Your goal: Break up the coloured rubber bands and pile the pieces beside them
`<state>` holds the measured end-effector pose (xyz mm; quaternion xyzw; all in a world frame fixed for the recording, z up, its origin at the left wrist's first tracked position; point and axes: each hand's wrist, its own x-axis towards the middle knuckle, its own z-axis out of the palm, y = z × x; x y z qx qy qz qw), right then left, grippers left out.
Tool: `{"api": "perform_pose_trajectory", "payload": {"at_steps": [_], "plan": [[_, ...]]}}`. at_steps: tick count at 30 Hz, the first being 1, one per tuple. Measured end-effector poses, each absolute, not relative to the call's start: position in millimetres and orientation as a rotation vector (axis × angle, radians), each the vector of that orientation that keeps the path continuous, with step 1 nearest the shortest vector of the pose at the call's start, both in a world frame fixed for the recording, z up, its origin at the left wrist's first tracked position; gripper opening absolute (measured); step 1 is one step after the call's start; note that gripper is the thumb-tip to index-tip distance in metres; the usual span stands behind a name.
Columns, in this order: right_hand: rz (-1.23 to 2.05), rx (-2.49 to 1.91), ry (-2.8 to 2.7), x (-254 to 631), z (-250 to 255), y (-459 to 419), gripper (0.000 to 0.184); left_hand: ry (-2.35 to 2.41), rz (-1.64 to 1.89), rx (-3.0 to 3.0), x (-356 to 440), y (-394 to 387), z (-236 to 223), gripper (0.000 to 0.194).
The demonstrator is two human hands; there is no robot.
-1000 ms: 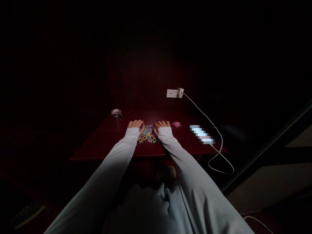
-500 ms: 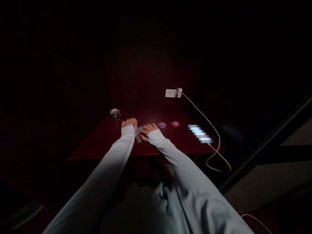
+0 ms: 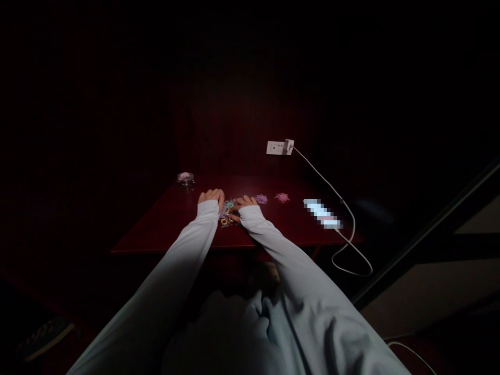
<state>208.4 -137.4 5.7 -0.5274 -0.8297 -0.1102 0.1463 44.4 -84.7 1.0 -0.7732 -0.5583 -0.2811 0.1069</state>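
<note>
A dark red table fills the middle of the view, lit dimly, with a white wall socket above its far edge. A white cable runs from the socket down past the right edge of the table, by a pixelated oblong device lying near that edge. Towards the far left corner stands a small glass jar with something pink inside. Near the middle of the table, closer to the near edge, lies a loose pile of small coloured rings. A purple cluster and a pink cluster sit apart, towards the far edge.

The left hand rests curled at the pile's left side. The right hand lies over its right side, fingertips among the rings. Neither grip can be read: each looks partly closed, but a ring this small could be hidden. Rings this fine and tangled seem best worked with the fingertips, low against the table.
</note>
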Motion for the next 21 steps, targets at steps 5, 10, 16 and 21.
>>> {"api": "perform_pose_trajectory", "payload": {"at_steps": [5, 10, 16, 21], "plan": [[-0.269, -1.614, -2.308, 198.4, 5.3, -138.2, 0.025, -1.621, -0.851, -2.286, 45.1, -86.0, 0.9, 0.035], [-0.258, -1.629, -2.300, 196.3, 6.3, -138.8, 0.019, -1.600, -0.865, -2.278, 46.4, -85.1, -0.8, 0.034], [-0.280, -1.598, -2.339, 199.4, 7.8, -139.6, 0.020, -1.593, -0.860, -2.278, 46.8, -82.6, -3.3, 0.034], [-0.310, -1.571, -2.339, 203.2, 11.2, -140.9, 0.022, -1.574, -0.847, -2.318, 47.2, -81.3, -4.6, 0.036]]}}
